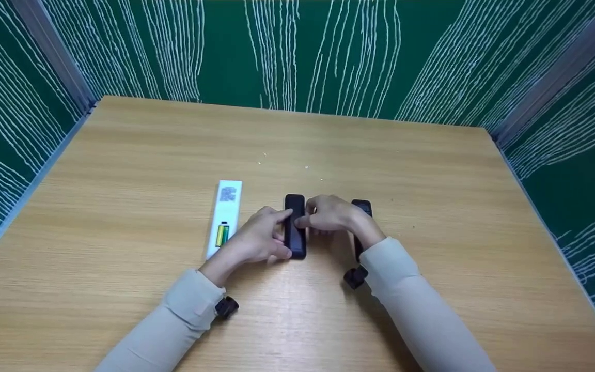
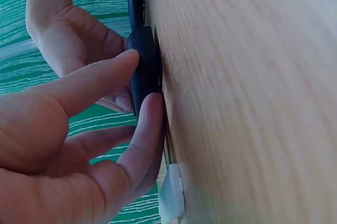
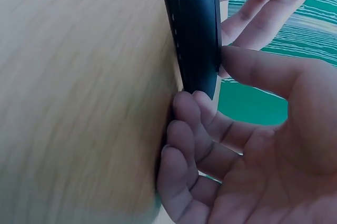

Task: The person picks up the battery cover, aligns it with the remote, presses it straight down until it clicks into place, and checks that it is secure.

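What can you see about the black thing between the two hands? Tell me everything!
The black thing looks like a remote: long, slim, smooth, with rounded corners, maybe plastic. Tiny pale marks run along its side in the right wrist view. It sits at the tabletop, stretching front to back, between a white remote and another black one. The left hand and right hand hold it from either side.

On table point(image 1: 432, 170) | left remote point(image 1: 229, 209), batteries point(image 1: 222, 235) in it | middle remote point(image 1: 294, 237) | right remote point(image 1: 362, 207), apparently beneath right forearm point(image 1: 421, 302)

Grey print point(image 1: 228, 194) on the white remote point(image 1: 228, 211) cannot be read.
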A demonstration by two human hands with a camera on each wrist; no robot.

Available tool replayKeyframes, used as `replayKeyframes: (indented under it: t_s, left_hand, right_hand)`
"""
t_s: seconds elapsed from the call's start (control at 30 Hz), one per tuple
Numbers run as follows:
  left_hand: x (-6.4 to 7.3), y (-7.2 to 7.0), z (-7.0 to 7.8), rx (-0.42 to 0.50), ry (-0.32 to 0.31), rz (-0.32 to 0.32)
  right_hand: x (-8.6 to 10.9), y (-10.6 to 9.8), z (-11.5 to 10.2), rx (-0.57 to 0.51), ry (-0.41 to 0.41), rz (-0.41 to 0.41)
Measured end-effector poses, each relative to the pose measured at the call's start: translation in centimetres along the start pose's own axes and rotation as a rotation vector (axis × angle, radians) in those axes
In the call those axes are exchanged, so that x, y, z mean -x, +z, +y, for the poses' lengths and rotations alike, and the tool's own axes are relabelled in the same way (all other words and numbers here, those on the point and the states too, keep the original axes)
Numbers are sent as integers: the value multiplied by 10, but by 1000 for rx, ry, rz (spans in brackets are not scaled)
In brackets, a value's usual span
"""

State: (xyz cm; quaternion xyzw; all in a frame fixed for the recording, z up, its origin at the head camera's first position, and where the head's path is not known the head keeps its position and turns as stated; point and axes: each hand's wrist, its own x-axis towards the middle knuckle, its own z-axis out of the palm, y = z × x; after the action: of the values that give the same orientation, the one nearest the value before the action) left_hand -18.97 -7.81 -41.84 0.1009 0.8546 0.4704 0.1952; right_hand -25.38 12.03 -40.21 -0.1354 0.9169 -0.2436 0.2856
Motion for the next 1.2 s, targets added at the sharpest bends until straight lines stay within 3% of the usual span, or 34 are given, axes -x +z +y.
replayKeyframes:
  t_s: [0.83, 1.2]
  left_hand:
    - [0, 0, -1, -15, -2, -8]
    - [0, 1, 0, 39, -4, -9]
  right_hand:
    - [-1, 0, 2, -3, -14, -10]
    - [-1, 0, 2, -6, -11, -13]
